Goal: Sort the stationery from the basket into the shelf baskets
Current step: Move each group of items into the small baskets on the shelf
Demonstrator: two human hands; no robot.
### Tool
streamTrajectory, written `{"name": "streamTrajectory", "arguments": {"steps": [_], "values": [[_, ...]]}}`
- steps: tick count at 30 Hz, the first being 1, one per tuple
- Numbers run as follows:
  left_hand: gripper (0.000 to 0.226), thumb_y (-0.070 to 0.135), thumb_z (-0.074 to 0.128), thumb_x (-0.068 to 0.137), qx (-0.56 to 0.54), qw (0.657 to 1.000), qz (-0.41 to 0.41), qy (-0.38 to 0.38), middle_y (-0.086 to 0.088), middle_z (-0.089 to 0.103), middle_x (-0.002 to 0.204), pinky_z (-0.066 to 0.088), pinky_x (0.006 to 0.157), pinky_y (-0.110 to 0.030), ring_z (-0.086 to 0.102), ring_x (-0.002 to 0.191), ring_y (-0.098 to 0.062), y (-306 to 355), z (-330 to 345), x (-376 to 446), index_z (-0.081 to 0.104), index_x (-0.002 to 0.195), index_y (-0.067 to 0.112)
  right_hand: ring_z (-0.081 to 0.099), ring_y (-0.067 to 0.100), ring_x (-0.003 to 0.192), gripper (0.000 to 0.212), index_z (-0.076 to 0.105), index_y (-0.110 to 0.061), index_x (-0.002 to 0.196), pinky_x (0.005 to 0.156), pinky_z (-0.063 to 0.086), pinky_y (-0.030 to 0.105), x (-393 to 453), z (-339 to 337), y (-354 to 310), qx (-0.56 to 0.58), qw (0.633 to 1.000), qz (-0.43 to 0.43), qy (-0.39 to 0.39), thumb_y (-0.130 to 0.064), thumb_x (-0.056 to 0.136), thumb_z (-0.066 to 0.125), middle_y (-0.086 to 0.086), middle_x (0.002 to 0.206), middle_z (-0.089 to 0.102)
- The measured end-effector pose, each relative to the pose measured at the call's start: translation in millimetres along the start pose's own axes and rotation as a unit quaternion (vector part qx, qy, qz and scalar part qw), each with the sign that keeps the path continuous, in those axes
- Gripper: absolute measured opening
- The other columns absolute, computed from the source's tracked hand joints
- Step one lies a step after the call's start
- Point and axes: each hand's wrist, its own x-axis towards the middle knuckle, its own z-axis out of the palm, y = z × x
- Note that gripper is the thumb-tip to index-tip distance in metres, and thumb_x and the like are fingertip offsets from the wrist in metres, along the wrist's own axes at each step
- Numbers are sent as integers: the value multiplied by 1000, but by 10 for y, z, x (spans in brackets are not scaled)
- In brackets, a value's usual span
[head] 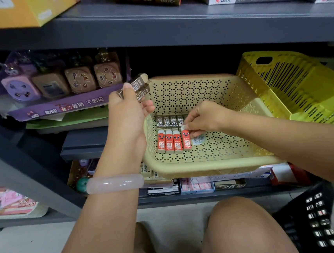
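Brown erasers (139, 86): we see the left hand (127, 107) covering their lower ends.
Pale packet (198, 139): half under the right hand (204, 116), print unreadable to us.
Black basket (316, 220): cut by the frame edge.

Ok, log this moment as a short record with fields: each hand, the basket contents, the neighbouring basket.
left hand: the left hand holds a few brown 2B erasers above the basket's left rim
right hand: the right hand pinches the fourth red eraser in the row
basket: the beige perforated basket sits on the shelf
contents: a row of brown 2B erasers behind, a row of red erasers in front
neighbour: a yellow slotted basket, tilted, to the right
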Motion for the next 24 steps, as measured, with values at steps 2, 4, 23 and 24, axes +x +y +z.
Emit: {"name": "streamTrajectory", "arguments": {"steps": [2, 4, 23, 24], "values": [[22, 25, 31, 101, 1, 1000, 0, 0, -5, 55, 82, 48, 53, -17, 53, 56, -8, -4, 7, -3, 43, 106, 7, 67, 8, 61, 9, 66, -2, 92, 62, 57, 18, -17, 7, -5, -18, 1000, -9, -3, -9, 85, 64, 5, 76, 68], [23, 25, 32, 101, 3, 1000, 0, 2, -4, 55, 81, 48, 54, -18, 54, 55, -7, -6, 4, -1, 43, 108, 7, 67, 8, 61, 11, 64, -5, 96, 60, 56, 17, -39, 23, -21, -42, 999, -16, -6, -10, 86, 64, 2, 74, 66], [23, 25, 32, 101, 8, 1000, 4, -5, -4, 56, 83, 49, 52, -15, 54, 57, -7, -14, 30, -33, 45, 108, 7, 43, 0, 66, 40, 44, -20, 86, 53, 36, 21, -94, 128, -26, -340, 930, -128, -52, -43, 72, 74, -12, 75, 49], [23, 25, 32, 101, 10, 1000, 3, -8, -4, 55, 83, 49, 52, -15, 54, 57, -7, -12, 37, -38, 45, 107, 7, 46, 1, 67, 38, 45, -19, 88, 54, 38, 20, -105, 108, -33, -332, 933, -130, -51, -43, 74, 72, -12, 76, 51]]}}
